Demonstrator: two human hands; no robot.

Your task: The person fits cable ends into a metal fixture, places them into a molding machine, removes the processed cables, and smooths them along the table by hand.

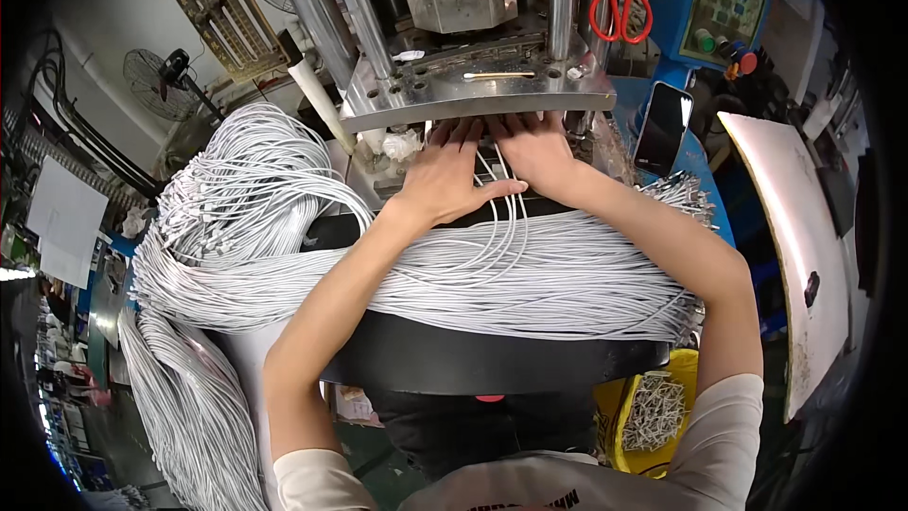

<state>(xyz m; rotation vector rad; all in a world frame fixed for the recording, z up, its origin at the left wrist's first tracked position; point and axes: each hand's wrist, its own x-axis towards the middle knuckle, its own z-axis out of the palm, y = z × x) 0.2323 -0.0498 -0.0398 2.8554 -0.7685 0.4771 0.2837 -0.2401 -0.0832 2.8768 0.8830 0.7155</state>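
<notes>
Both my hands reach under the steel plate [473,106] of a press, and the plate hides the fingertips. My left hand [443,175] is open, fingers stretched forward and its thumb pointing right across a few loose white cables [511,227]. Beside it my right hand [537,156] also looks open, with its fingers stretched forward and slightly apart. Those cables run up between the hands toward the press; their ends are out of sight. Below lies a thick bundle of white cables [435,298] on a black tabletop [492,360], under my forearms.
More white cables are heaped [260,170] at the left, and another bunch [194,407] hangs down. Red-handled scissors [621,14] hang by a blue control box [681,0]. A phone [662,128] stands at the right. A yellow container [615,426] holds small whitish pieces. A cotton swab [499,76] lies on the plate.
</notes>
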